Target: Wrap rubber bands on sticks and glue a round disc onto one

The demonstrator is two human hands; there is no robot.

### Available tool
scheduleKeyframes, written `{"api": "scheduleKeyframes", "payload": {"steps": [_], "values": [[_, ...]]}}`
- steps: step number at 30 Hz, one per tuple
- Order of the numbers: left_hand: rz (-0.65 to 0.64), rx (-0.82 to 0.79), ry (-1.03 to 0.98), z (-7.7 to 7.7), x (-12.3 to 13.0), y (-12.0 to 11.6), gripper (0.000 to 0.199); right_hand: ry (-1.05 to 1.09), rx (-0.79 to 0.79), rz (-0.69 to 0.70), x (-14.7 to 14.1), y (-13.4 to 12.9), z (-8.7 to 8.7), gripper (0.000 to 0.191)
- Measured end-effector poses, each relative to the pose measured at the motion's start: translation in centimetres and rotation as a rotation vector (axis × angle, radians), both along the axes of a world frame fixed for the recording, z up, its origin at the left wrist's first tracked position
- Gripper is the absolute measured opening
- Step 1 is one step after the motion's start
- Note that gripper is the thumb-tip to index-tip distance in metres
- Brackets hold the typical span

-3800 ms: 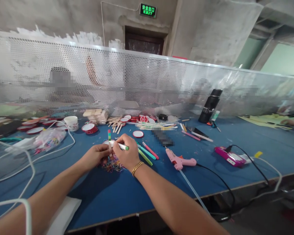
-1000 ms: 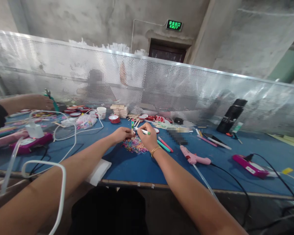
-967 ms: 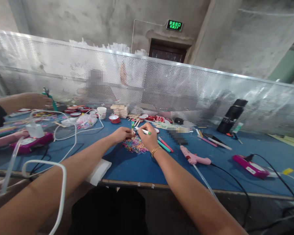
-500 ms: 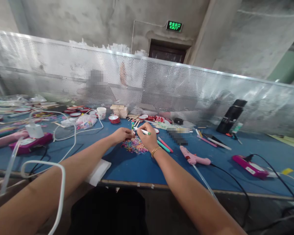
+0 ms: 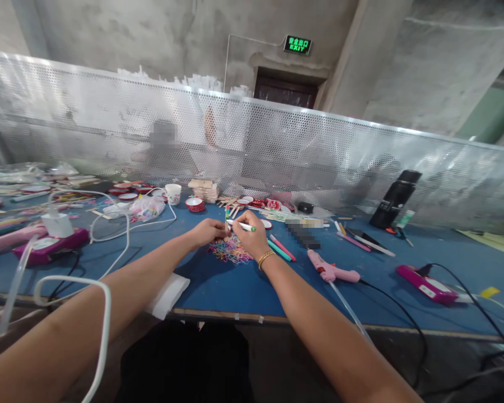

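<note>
My left hand point(image 5: 210, 231) pinches a flat craft stick point(image 5: 227, 211) upright; its top shows red and green colouring. In my right hand point(image 5: 252, 235) is a white marker point(image 5: 246, 226) with a green end, its other end pointing at the stick. Whether the tip touches the stick is too small to tell. Under both hands lies a pile of colourful rubber bands point(image 5: 231, 251). A teal marker point(image 5: 279, 251) and a pink marker point(image 5: 284, 248) rest just right of my right wrist.
A pink glue gun point(image 5: 330, 268) lies to the right, its cord trailing past a magenta power box point(image 5: 427, 284). A black bottle point(image 5: 396, 200) stands behind. Further back are a paper cup point(image 5: 173, 194), stacked red-and-white lids point(image 5: 195, 205) and wooden sticks point(image 5: 204, 190). A white cable point(image 5: 105, 330) loops over my left forearm.
The marker in my right hand has shifted very slightly beside the stick. The left hand keeps its hold, and the view has moved a little.
</note>
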State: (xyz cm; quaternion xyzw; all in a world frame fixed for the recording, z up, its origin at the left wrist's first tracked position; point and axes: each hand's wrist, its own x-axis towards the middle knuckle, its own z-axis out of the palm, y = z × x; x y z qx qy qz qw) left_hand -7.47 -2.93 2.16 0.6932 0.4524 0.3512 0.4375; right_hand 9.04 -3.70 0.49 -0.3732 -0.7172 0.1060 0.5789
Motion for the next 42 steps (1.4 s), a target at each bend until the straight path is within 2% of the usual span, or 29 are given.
{"api": "scheduleKeyframes", "payload": {"steps": [16, 26, 32, 37, 42], "values": [[0.004, 0.008, 0.042, 0.64, 0.21, -0.62, 0.025, 0.002, 0.022, -0.012, 0.03, 0.21, 0.03, 0.014], [0.027, 0.007, 0.019, 0.53, 0.05, -0.33, 0.025, -0.01, 0.03, 0.001, 0.11, 0.09, -0.02, 0.012], [0.013, -0.006, 0.001, 0.36, -0.09, -0.05, 0.026, 0.009, 0.039, -0.055, 0.19, 0.11, 0.12, 0.013], [0.017, -0.007, -0.003, 0.31, -0.07, 0.04, 0.028, 0.007, 0.028, -0.036, 0.01, 0.23, -0.05, 0.014], [0.023, -0.013, 0.007, 0.24, -0.08, 0.23, 0.03, 0.022, 0.035, -0.072, 0.05, 0.29, -0.05, 0.013]]}}
